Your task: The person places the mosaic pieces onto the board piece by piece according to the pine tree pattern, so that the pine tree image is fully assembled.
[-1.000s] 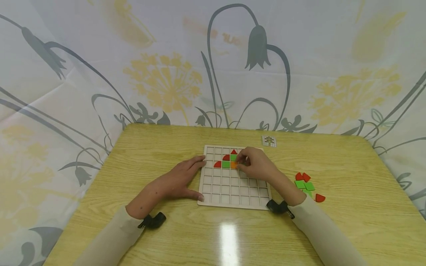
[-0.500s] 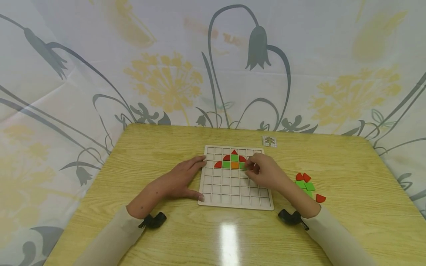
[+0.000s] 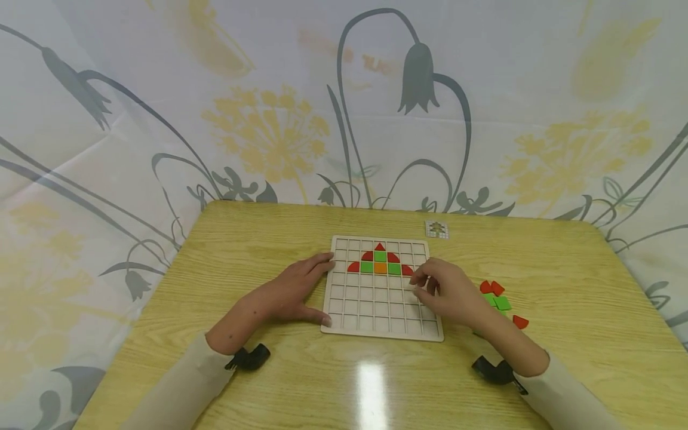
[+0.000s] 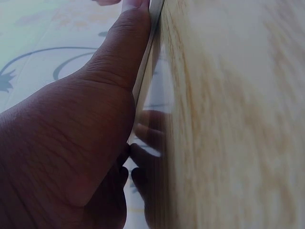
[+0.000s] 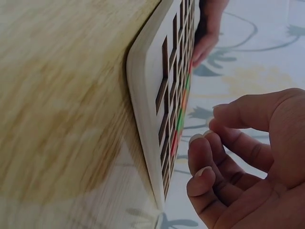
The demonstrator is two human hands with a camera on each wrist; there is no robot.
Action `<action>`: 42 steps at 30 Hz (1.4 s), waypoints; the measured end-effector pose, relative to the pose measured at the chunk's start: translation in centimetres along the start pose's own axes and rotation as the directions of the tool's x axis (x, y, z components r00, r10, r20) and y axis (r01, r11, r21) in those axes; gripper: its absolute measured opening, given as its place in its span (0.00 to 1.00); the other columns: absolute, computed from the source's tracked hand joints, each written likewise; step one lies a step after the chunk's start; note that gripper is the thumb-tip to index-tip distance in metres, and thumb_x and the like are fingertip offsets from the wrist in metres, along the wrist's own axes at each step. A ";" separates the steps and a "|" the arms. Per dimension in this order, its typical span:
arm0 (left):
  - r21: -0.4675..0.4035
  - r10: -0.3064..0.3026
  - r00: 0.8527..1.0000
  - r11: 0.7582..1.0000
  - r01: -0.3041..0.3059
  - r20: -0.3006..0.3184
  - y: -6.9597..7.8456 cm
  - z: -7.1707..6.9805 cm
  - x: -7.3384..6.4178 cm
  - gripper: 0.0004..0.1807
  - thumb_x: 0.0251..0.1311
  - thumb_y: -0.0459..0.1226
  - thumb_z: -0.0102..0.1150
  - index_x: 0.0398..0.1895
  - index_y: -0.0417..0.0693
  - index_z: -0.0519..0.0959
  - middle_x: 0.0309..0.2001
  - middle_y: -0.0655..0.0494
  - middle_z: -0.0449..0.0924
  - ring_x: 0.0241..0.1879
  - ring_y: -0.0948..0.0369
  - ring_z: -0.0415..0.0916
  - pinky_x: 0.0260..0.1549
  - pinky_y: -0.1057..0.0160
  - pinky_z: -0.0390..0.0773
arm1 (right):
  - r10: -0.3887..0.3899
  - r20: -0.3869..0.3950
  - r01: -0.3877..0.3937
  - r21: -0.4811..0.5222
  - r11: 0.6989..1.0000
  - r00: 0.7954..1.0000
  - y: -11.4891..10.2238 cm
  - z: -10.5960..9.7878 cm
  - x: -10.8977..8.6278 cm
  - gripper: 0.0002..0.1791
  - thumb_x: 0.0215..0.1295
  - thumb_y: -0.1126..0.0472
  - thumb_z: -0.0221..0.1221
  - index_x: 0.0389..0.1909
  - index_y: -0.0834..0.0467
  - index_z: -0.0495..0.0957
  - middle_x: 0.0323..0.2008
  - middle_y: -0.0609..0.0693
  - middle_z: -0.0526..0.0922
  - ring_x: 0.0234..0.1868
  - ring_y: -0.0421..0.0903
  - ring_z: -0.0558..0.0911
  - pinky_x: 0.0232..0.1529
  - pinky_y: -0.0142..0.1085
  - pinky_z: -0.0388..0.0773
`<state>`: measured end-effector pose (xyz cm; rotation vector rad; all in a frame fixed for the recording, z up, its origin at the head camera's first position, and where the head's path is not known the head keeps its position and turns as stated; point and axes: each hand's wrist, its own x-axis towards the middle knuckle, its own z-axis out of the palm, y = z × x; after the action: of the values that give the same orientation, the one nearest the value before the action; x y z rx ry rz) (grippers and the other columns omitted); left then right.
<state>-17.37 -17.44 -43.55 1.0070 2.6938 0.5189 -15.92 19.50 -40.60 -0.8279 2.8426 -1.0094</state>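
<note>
A pale wooden grid board (image 3: pixel 368 332) lies on the table, its upper cells filled by flat tiles in a stepped, tree-like shape. A red triangle (image 3: pixel 380 246) tops it, over a green square (image 3: pixel 380 256) flanked by red quarter-rounds. Below is an orange square (image 3: pixel 380 268) between green squares, with a red quarter-round (image 3: pixel 407 270) at the right end. My left hand (image 3: pixel 290 292) is spread along the board's left edge, thumb at the near corner. My right hand (image 3: pixel 448 291) hovers over the right side, fingers loosely bent; in the right wrist view (image 5: pixel 257 152) nothing shows between them.
Loose tiles lie right of the board, partly behind my right forearm: red quarter-rounds (image 3: pixel 520 322) and green squares (image 3: pixel 502 303). A small card with a tree pattern (image 3: pixel 437 229) lies beyond the board's far right corner. A patterned cloth (image 3: pixel 269 89) hangs behind the table.
My right hand has moved rightward from the board's middle to its right side, uncovering a green square and red quarter-rounds in the cells. My left hand has stayed in place.
</note>
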 end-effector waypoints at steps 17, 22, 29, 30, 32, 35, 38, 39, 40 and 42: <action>0.004 -0.007 1.000 1.000 0.007 0.008 0.0 0.2 0.0 0.66 0.56 0.70 0.70 0.87 0.46 0.51 0.87 0.52 0.41 0.84 0.49 0.46 0.79 0.43 0.55 | 0.007 -0.029 -0.008 -0.016 1.000 1.000 0.8 -1.0 -2.4 0.06 0.67 0.68 0.69 0.40 0.55 0.85 0.37 0.41 0.83 0.35 0.38 0.80 0.35 0.33 0.80; 0.001 -0.005 1.000 1.000 0.005 0.006 0.0 0.1 -0.1 0.66 0.55 0.70 0.70 0.87 0.47 0.51 0.87 0.53 0.42 0.84 0.50 0.46 0.79 0.43 0.55 | -0.011 -0.055 0.009 -0.022 1.000 0.998 1.0 -1.3 -3.0 0.07 0.66 0.68 0.70 0.41 0.55 0.85 0.38 0.41 0.83 0.34 0.37 0.80 0.33 0.33 0.80; 0.008 0.001 1.000 1.000 -0.001 0.002 -0.1 0.2 0.0 0.66 0.56 0.70 0.69 0.87 0.46 0.51 0.87 0.52 0.42 0.84 0.50 0.46 0.79 0.43 0.55 | -0.028 -0.093 0.024 -0.039 0.999 0.995 1.5 -2.0 -3.9 0.09 0.65 0.71 0.70 0.41 0.55 0.85 0.37 0.41 0.82 0.34 0.36 0.80 0.31 0.33 0.79; 0.010 0.002 1.000 1.000 -0.002 0.001 -0.1 0.2 0.0 0.66 0.56 0.70 0.69 0.87 0.46 0.50 0.87 0.52 0.42 0.84 0.50 0.46 0.79 0.43 0.55 | -0.029 -0.097 0.025 -0.044 0.999 0.995 1.6 -2.1 -4.0 0.09 0.65 0.71 0.70 0.41 0.55 0.85 0.37 0.41 0.82 0.34 0.36 0.80 0.31 0.33 0.79; 0.013 0.003 1.000 1.000 -0.003 0.000 -0.1 0.2 0.0 0.66 0.56 0.70 0.69 0.87 0.46 0.50 0.87 0.52 0.42 0.84 0.49 0.46 0.79 0.43 0.55 | -0.041 -0.107 0.036 -0.052 0.998 0.993 1.8 -2.4 -4.2 0.09 0.65 0.71 0.69 0.41 0.55 0.85 0.38 0.41 0.83 0.34 0.36 0.80 0.31 0.33 0.79; 0.011 0.003 1.000 1.000 -0.003 0.000 -0.1 0.2 0.1 0.66 0.56 0.70 0.69 0.87 0.46 0.51 0.87 0.51 0.42 0.84 0.49 0.47 0.79 0.43 0.56 | -0.058 -0.114 0.052 -0.058 0.997 0.992 2.2 -2.6 -4.4 0.10 0.65 0.72 0.69 0.42 0.56 0.85 0.38 0.42 0.83 0.34 0.36 0.80 0.31 0.32 0.79; 0.009 0.004 1.000 1.000 -0.004 0.000 -0.1 0.1 0.0 0.66 0.56 0.70 0.69 0.86 0.46 0.51 0.87 0.51 0.42 0.84 0.49 0.47 0.79 0.42 0.56 | -0.051 -0.112 0.044 -0.062 0.997 0.992 2.5 -3.0 -4.6 0.09 0.65 0.72 0.69 0.42 0.57 0.85 0.38 0.43 0.83 0.34 0.36 0.80 0.31 0.32 0.79; 0.011 0.005 1.000 1.000 -0.005 0.000 -0.1 0.1 0.1 0.66 0.56 0.70 0.70 0.87 0.45 0.51 0.87 0.51 0.42 0.84 0.49 0.46 0.79 0.43 0.56 | -0.043 -0.109 0.036 -0.066 0.997 0.993 2.6 -3.1 -4.6 0.09 0.65 0.71 0.69 0.43 0.57 0.85 0.39 0.44 0.84 0.34 0.36 0.80 0.31 0.32 0.79; 0.012 0.007 1.000 1.000 -0.007 0.000 -0.1 0.1 0.1 0.66 0.55 0.70 0.70 0.87 0.45 0.51 0.87 0.50 0.42 0.84 0.49 0.46 0.79 0.43 0.56 | -0.030 -0.104 0.023 -0.068 0.997 0.994 2.7 -3.2 -4.7 0.09 0.66 0.71 0.69 0.43 0.57 0.86 0.39 0.45 0.84 0.34 0.36 0.80 0.32 0.32 0.79; 0.015 0.011 1.000 1.000 -0.011 -0.003 -0.1 0.1 0.1 0.66 0.55 0.70 0.70 0.86 0.45 0.51 0.87 0.50 0.42 0.84 0.49 0.46 0.79 0.43 0.57 | 0.000 -0.094 -0.006 -0.068 0.998 0.996 2.7 -3.5 -4.8 0.08 0.66 0.70 0.69 0.44 0.57 0.86 0.40 0.45 0.85 0.34 0.36 0.81 0.32 0.33 0.80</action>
<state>-17.47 -17.46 -43.75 1.0269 2.7007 0.5034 -13.74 25.66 -40.16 -0.8022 2.9712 -0.9820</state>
